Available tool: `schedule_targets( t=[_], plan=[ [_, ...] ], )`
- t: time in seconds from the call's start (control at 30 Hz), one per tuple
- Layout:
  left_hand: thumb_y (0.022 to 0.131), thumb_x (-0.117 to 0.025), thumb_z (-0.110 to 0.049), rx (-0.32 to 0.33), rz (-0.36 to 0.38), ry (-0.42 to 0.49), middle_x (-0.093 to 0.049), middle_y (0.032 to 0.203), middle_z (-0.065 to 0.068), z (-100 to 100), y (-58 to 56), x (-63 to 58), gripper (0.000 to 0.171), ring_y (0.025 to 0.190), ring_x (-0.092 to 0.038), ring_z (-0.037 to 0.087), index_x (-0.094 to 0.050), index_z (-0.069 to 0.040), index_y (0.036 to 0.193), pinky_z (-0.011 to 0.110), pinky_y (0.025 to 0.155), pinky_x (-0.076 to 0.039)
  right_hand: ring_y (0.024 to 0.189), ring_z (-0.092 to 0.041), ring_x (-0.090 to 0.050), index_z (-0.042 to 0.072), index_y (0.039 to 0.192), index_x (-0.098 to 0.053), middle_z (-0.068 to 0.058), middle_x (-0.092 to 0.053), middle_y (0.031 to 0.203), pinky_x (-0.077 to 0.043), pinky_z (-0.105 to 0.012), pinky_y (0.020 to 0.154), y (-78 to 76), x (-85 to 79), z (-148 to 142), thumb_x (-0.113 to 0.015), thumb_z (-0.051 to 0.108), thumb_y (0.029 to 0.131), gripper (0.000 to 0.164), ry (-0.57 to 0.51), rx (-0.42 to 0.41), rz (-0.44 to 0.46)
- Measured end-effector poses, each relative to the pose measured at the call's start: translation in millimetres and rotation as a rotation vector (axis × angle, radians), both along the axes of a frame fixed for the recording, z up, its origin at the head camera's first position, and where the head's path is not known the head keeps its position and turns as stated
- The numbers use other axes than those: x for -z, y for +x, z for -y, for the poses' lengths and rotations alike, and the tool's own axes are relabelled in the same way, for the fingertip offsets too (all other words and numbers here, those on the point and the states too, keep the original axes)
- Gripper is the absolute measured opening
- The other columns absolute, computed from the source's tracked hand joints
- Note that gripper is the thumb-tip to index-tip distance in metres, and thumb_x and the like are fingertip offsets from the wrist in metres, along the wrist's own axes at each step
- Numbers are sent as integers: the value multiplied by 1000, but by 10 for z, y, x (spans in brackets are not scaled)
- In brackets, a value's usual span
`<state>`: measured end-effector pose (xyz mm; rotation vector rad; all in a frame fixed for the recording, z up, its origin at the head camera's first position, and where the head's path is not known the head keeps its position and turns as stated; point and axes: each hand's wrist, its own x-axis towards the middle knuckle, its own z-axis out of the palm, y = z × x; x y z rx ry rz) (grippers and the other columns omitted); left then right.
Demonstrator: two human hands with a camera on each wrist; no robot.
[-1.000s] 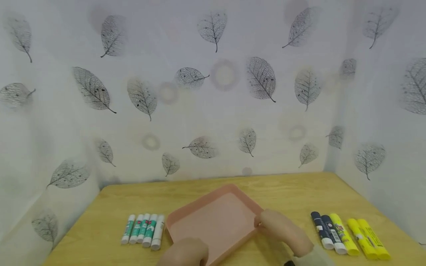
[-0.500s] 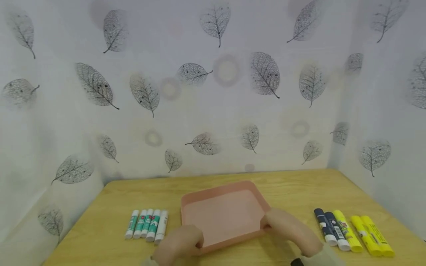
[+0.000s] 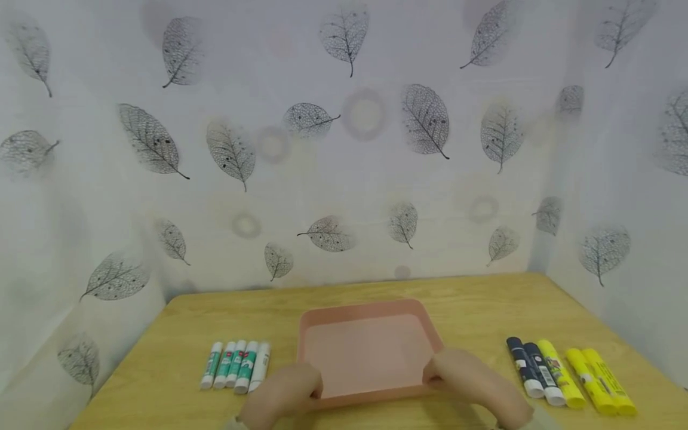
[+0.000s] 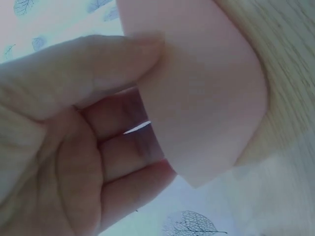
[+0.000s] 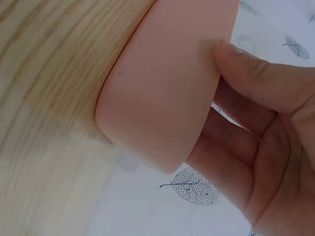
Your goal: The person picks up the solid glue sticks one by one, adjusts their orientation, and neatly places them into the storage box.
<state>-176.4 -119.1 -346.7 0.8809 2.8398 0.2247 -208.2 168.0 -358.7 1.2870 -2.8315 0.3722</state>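
A shallow pink tray (image 3: 371,352) with rounded corners lies on the wooden table, its long near side facing me. My left hand (image 3: 285,388) grips its near left corner, and my right hand (image 3: 467,379) grips the near right one. In the left wrist view the thumb presses the outside of the tray wall (image 4: 206,88) while the fingers reach over the rim to the inner side. The right wrist view has the same pinch on the tray's wall (image 5: 152,93), thumb outside and fingers behind.
Left of the tray lies a row of white-and-green glue sticks (image 3: 236,365). To the right are dark blue glue sticks (image 3: 533,370) and yellow glue sticks (image 3: 599,381). A leaf-patterned curtain (image 3: 344,179) closes off the table's (image 3: 467,304) back and sides.
The tray has turned from a slant to nearly square with the table and moved slightly right and nearer. The left hand first shifted rightward and up into view; both hands keep their hold.
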Motion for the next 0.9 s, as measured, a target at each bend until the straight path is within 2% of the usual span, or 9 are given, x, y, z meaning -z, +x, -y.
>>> schedule_targets(
  t=[0.13,0.23,0.4,0.47,0.67,0.77,0.83,0.9],
  plan=[
    [70,-57,-14,-9,-5,-4,-38,45,-11,-2,13,10,23,40,-32,3,-49,-16,49,18,36,-29,45,0,-30,20,54,-54,18,-36,50,-31,-15,43,4,-12,1,-57,7,68,19,8,-3,-5],
    [72,-56,-20,-7,0,11,-37,45,-11,4,4,16,25,39,-31,3,-48,-17,48,18,35,-28,46,0,-30,21,55,-55,19,-37,51,-31,-15,43,9,-14,2,-57,8,68,19,-3,4,2],
    [74,-51,-32,53,18,83,-38,51,-14,14,-84,64,21,44,-33,1,-52,-19,57,17,39,-30,45,0,-29,21,53,-53,19,-35,50,-29,-15,42,28,-9,15,-58,8,67,20,5,11,-11],
    [74,-50,-32,87,-6,96,-39,53,-14,10,-117,88,18,46,-35,1,-54,-19,62,16,42,-31,44,0,-29,20,53,-53,19,-35,50,-29,-16,41,35,-12,19,-58,10,67,19,12,14,-14],
    [75,-47,-38,101,-56,54,-40,60,-12,1,-146,130,21,50,-36,1,-55,-20,66,17,45,-32,44,-2,-28,20,52,-52,18,-34,50,-29,-16,41,36,-24,29,-58,10,67,19,16,14,-37],
    [75,-42,-46,101,-82,10,-45,70,-10,8,-154,156,32,60,-42,3,-57,-18,77,20,52,-37,44,-1,-30,20,53,-54,18,-37,50,-30,-16,41,34,-31,32,-58,10,68,18,20,16,-15],
    [76,-37,-50,98,-100,-21,-48,80,-6,11,-152,171,42,72,-45,7,-56,-16,88,25,63,-40,45,-1,-32,20,55,-56,18,-39,52,-32,-16,42,35,-33,32,-58,10,68,16,21,19,0],
    [76,-32,-53,87,-104,-44,-48,91,-2,9,-146,184,50,87,-44,13,-52,-13,99,32,73,-37,46,0,-33,20,57,-58,19,-41,53,-34,-16,44,35,-35,29,-58,10,68,15,21,22,11]
  ],
)
